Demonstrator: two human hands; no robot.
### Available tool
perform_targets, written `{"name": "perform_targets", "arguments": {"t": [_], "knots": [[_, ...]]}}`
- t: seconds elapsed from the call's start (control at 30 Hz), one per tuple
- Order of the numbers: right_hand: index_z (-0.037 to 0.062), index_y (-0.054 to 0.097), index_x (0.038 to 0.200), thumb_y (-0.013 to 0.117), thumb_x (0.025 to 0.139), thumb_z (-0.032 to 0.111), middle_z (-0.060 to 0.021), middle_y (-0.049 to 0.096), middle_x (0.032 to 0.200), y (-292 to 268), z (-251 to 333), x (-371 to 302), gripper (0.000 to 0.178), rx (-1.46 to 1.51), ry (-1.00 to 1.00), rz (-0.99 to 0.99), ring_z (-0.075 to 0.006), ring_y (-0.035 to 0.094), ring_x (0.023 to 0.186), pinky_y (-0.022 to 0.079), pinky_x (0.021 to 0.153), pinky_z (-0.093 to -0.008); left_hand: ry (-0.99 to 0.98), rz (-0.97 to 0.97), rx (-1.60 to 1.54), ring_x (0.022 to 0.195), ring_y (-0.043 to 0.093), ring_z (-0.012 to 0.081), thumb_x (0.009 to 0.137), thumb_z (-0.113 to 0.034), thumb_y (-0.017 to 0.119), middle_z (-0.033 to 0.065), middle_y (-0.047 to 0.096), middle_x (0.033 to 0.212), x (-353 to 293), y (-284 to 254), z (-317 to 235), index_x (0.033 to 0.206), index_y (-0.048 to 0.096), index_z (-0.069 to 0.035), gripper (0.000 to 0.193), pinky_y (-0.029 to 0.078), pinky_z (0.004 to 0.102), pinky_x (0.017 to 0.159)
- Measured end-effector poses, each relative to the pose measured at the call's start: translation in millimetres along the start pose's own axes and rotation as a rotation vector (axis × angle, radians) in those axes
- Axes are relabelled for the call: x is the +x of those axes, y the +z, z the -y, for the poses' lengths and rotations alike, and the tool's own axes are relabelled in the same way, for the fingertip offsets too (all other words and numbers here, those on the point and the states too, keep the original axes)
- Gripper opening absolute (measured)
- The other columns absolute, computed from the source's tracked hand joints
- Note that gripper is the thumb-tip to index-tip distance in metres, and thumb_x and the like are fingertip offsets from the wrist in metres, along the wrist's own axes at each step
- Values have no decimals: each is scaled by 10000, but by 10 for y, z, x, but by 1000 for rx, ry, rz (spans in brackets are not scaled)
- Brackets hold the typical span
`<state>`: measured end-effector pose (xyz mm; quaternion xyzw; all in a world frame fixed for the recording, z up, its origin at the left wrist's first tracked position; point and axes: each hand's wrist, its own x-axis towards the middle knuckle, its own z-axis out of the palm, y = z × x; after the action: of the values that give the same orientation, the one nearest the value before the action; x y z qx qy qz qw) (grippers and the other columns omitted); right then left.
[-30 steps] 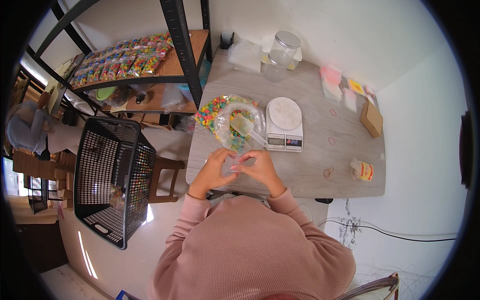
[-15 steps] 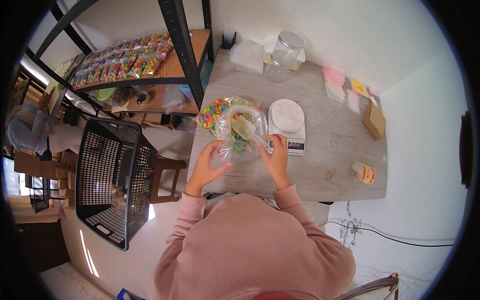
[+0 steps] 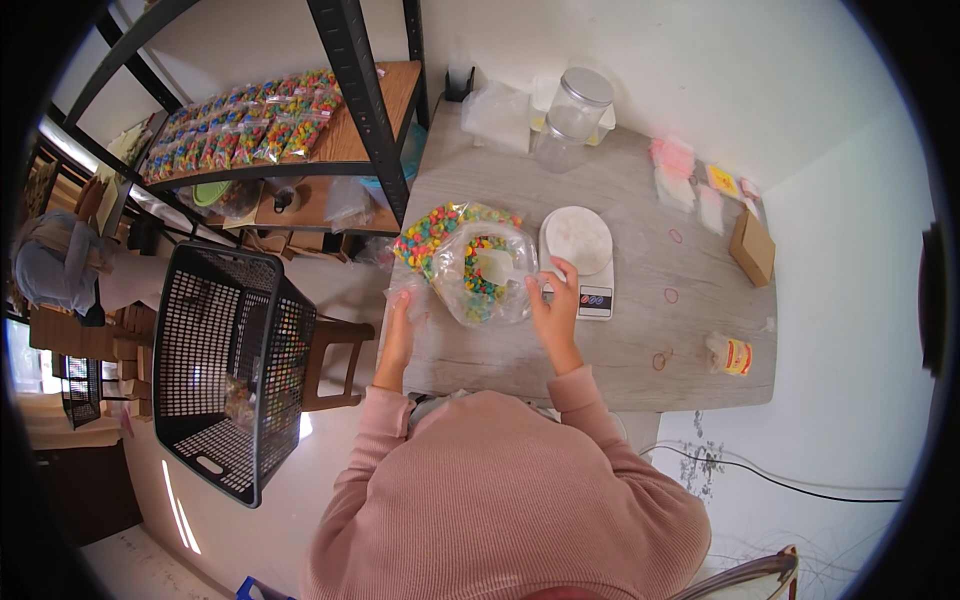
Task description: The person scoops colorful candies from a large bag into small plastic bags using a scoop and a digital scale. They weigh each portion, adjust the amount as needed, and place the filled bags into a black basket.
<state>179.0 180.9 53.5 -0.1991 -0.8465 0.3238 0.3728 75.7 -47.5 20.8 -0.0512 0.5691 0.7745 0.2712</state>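
Note:
A large clear plastic bag [image 3: 512, 308] of colourful candy-like pieces [image 3: 432, 232] lies on the table with its mouth spread toward me. Inside the mouth rests a pale translucent scoop [image 3: 494, 266], half hidden by the plastic. My left hand [image 3: 402, 330] is left of the bag, its fingers closed on a thin clear plastic bag [image 3: 404, 287] that hardly shows. At the big bag's right edge, my right hand [image 3: 557, 312] has its thumb and fingers apart, with nothing visible in them. A white kitchen scale [image 3: 579, 242] stands just beyond it.
Clear jars [image 3: 582, 100] and a stack of plastic bags [image 3: 497, 118] stand at the back. A brown box [image 3: 752, 248], rubber bands and a small packet [image 3: 733, 354] lie right. To the left are a black crate [image 3: 212, 370], a shelf [image 3: 385, 112] of filled bags, and another person [image 3: 62, 255].
My right hand has let go of the scoop, which now lies in the large bag. My left hand has moved left with the thin clear bag, away from the large one.

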Motion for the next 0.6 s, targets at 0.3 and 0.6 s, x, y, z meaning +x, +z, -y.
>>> {"name": "perform_targets", "arguments": {"t": [0.3,0.6], "knots": [[-21,569,821,599,820,142,-102,581,777,261,-234,147,166,321,377,143,-198,543,642,428,586,-282,-92,96,-172,1267,279,269,842,-541,452,85,314,1338,151,188,117,1285,288,-94,650,246,466,1002],[1,575,832,600,790,44,-119,570,835,-117,385,242,65,47,-105,-80,-256,564,729,452,651,-301,-81,177,-197,1277,262,259,848,-550,415,86,330,1346,237,166,50,1227,356,-109,584,252,441,974]]}}
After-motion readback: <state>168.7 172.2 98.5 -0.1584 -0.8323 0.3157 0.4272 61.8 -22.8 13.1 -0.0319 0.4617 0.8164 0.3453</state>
